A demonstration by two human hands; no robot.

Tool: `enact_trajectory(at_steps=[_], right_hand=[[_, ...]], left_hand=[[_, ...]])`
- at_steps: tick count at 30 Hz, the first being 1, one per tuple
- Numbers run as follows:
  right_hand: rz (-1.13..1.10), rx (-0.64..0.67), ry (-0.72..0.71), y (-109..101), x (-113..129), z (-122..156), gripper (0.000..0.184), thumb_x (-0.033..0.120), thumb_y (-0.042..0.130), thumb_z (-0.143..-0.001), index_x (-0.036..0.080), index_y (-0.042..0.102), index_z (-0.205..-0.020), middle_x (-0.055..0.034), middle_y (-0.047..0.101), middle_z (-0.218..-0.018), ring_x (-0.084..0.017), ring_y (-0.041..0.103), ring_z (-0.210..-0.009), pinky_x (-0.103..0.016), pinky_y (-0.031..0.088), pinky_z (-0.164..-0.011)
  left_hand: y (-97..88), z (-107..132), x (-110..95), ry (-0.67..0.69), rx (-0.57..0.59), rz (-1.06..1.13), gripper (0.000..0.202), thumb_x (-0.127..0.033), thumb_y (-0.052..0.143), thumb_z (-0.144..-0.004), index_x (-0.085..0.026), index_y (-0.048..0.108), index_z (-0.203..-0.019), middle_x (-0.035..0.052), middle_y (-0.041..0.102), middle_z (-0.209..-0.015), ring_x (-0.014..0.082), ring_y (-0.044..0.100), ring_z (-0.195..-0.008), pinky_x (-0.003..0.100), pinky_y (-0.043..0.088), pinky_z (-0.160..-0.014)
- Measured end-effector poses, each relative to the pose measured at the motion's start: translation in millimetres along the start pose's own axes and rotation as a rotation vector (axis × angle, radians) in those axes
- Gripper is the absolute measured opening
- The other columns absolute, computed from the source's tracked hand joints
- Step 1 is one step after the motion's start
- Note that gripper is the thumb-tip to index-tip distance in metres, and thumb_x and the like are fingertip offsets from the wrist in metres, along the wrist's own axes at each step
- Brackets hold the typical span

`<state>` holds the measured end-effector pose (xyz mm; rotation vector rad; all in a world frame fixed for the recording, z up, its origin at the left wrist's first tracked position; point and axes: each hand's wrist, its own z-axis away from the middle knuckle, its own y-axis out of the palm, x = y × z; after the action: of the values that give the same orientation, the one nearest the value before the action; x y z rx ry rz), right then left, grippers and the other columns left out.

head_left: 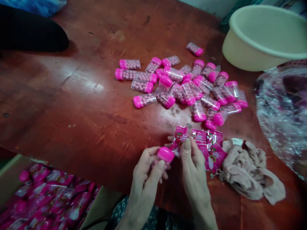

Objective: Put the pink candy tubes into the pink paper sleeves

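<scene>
My left hand point(148, 169) is closed around a small candy container whose pink cap point(165, 154) sticks up above the fingers. My right hand point(193, 159) pinches a pink printed label sleeve point(179, 136) right beside that cap. More pink label sleeves point(211, 147) lie flat on the table just behind my right hand. A pile of several clear candy containers with pink caps point(182, 86) is spread across the red wooden table point(72, 102) farther back.
A cardboard box point(45, 195) with wrapped pink containers sits at the lower left. A crumpled beige cloth point(249, 169) lies to the right of my hands. A cream plastic basin point(266, 35) and a clear plastic bag point(283, 111) stand at the right. A dark object point(28, 32) rests at the far left.
</scene>
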<state>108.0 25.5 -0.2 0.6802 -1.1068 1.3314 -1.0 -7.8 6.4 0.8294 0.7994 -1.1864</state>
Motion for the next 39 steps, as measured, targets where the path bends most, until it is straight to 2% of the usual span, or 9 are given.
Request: enact_trajectory(at_steps=[3, 8, 13, 21, 24, 29, 31, 35, 39], right_hand=[[0.293, -0.147, -0.158, -11, 1, 6, 0.052, 0.044, 0.052, -0.086, 0.022, 0.045, -0.133, -0.0105, 0.056, -0.127, -0.029, 0.052, -0.114, -0.046, 0.038, -0.094], [0.442, -0.245, -0.347, -19, -8, 15, 0.043, 0.034, 0.051, -0.088, 0.017, 0.05, -0.129, -0.0114, 0.058, -0.123, -0.026, 0.053, -0.112, -0.043, 0.037, -0.097], [0.162, -0.119, -0.212, -19, -12, 7, 0.029, 0.031, 0.051, -0.089, 0.022, 0.062, -0.113, -0.0063, 0.066, -0.112, -0.022, 0.058, -0.105, -0.039, 0.042, -0.093], [-0.334, 0.282, -0.02, -5, -10, 9, 0.031, 0.044, 0.06, -0.081, 0.018, 0.071, -0.093, -0.0029, 0.07, -0.078, -0.016, 0.062, -0.071, -0.027, 0.049, -0.065], [-0.564, 0.236, 0.118, 0, -8, 7, 0.021, 0.038, 0.068, -0.076, 0.018, 0.07, -0.082, 0.001, 0.066, -0.064, -0.012, 0.058, -0.058, -0.023, 0.048, -0.057], [-0.809, 0.254, 0.188, -5, -1, 3, 0.017, 0.035, 0.071, -0.073, 0.018, 0.068, -0.075, 0.0022, 0.064, -0.061, -0.01, 0.058, -0.053, -0.023, 0.051, -0.054], [-0.806, 0.313, 0.188, -6, -1, 5, 0.018, 0.035, 0.071, -0.073, 0.018, 0.069, -0.077, 0.0026, 0.063, -0.062, -0.009, 0.056, -0.053, -0.021, 0.05, -0.053], [-0.793, 0.387, 0.166, -5, -2, 8, 0.018, 0.036, 0.069, -0.076, 0.018, 0.069, -0.077, 0.0033, 0.063, -0.061, -0.008, 0.055, -0.052, -0.021, 0.049, -0.054], [-0.733, 0.276, 0.032, -16, -2, 12, 0.02, 0.035, 0.065, -0.081, 0.017, 0.07, -0.088, 0.0011, 0.065, -0.068, -0.008, 0.056, -0.057, -0.02, 0.049, -0.058]], left_hand=[[1.5, 1, 4, -0.047, -0.09, 0.141, 0.021, -0.029, 0.05, -0.087, -0.016, 0.054, -0.103, 0.0045, 0.066, -0.076, 0.0124, 0.057, -0.06, 0.023, 0.044, -0.054], [3.6, 3, 7, -0.094, -0.001, 0.353, 0.026, -0.024, 0.051, -0.086, -0.014, 0.052, -0.11, 0.0097, 0.067, -0.093, 0.0159, 0.063, -0.072, 0.028, 0.05, -0.065], [4.8, 7, 8, -0.02, -0.082, 0.379, 0.029, -0.019, 0.054, -0.085, -0.015, 0.052, -0.113, 0.0083, 0.066, -0.097, 0.0175, 0.065, -0.082, 0.031, 0.051, -0.076], [18.8, 1, 8, 0.053, 0.054, 0.283, 0.019, -0.019, 0.062, -0.08, -0.018, 0.063, -0.1, 0.0047, 0.068, -0.097, 0.0162, 0.064, -0.085, 0.026, 0.05, -0.078], [22.2, 4, 9, 0.098, 0.011, 0.136, 0.023, -0.023, 0.06, -0.082, -0.019, 0.062, -0.104, 0.0049, 0.068, -0.1, 0.0177, 0.063, -0.09, 0.028, 0.048, -0.084], [10.4, 4, 5, 0.293, -0.384, -0.042, 0.028, -0.026, 0.062, -0.08, -0.02, 0.061, -0.107, 0.0041, 0.064, -0.103, 0.0155, 0.062, -0.088, 0.024, 0.048, -0.08], [4.4, -3, 1, 0.339, -0.349, -0.057, 0.03, -0.025, 0.065, -0.077, -0.02, 0.061, -0.106, 0.0036, 0.063, -0.104, 0.0148, 0.061, -0.087, 0.024, 0.048, -0.078], [-0.4, -13, -9, 0.296, -0.163, -0.15, 0.012, -0.022, 0.07, -0.071, -0.017, 0.066, -0.081, -0.0008, 0.064, -0.076, 0.0123, 0.06, -0.07, 0.021, 0.048, -0.066], [-3.2, -14, -9, 0.358, -0.35, -0.08, 0.01, -0.021, 0.073, -0.068, -0.016, 0.066, -0.073, -0.0048, 0.06, -0.061, 0.0087, 0.055, -0.055, 0.018, 0.044, -0.053]])
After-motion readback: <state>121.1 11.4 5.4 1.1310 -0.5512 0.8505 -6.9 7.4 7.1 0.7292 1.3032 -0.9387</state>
